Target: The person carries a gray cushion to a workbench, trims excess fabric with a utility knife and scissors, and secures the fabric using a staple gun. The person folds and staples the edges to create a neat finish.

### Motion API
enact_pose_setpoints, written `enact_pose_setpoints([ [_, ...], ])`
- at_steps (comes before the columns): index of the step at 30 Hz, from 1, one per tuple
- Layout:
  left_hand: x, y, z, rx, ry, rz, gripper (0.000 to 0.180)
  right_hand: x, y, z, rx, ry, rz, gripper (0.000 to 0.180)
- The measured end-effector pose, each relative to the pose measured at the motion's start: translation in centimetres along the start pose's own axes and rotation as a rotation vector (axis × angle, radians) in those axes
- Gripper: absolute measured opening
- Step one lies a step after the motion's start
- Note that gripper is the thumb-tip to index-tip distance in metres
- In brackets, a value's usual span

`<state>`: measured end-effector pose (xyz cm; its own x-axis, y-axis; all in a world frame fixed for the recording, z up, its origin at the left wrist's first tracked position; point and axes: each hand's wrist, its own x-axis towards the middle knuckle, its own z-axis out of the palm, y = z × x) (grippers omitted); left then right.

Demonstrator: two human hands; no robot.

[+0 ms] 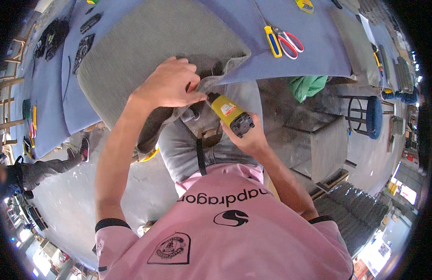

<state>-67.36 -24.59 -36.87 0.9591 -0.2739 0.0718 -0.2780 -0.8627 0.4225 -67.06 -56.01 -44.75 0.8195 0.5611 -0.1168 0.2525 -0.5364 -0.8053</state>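
A large padded cushion (127,51) covered in grey fabric lies over the near edge of the table, its corner overhanging towards me. My left hand (171,84) is closed on the loose fabric edge (204,83) of the cover, with bent fingers and the thumb pointing right. A staple gun (227,110) with a yellow body and black end cap is held in my right hand (251,137). Its dark nose comes close to my left thumb, beside the fabric edge; I cannot tell whether it touches. My right fingers are partly hidden under the tool.
On the blue-covered table (244,28) lie a yellow-and-blue screwdriver (273,42) and red-handled scissors (289,44). Green cloth (307,87) hangs below its edge. A blue stool (374,117) and a grey box (325,144) stand right. Another person's leg (55,170) shows left.
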Motion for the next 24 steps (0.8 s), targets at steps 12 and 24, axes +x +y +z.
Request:
enact_pose_setpoints([
  [12,-0.1,-3.2,1.9,-0.26,-0.105,-0.026,0.038,0.1,1.3,1.3,-0.111,-0.064,-0.083,0.085],
  [24,-0.2,-1.3,-0.4,0.008,-0.225,0.037,0.041,0.6,-1.5,0.5,-0.078,-0.138,0.131,0.09],
])
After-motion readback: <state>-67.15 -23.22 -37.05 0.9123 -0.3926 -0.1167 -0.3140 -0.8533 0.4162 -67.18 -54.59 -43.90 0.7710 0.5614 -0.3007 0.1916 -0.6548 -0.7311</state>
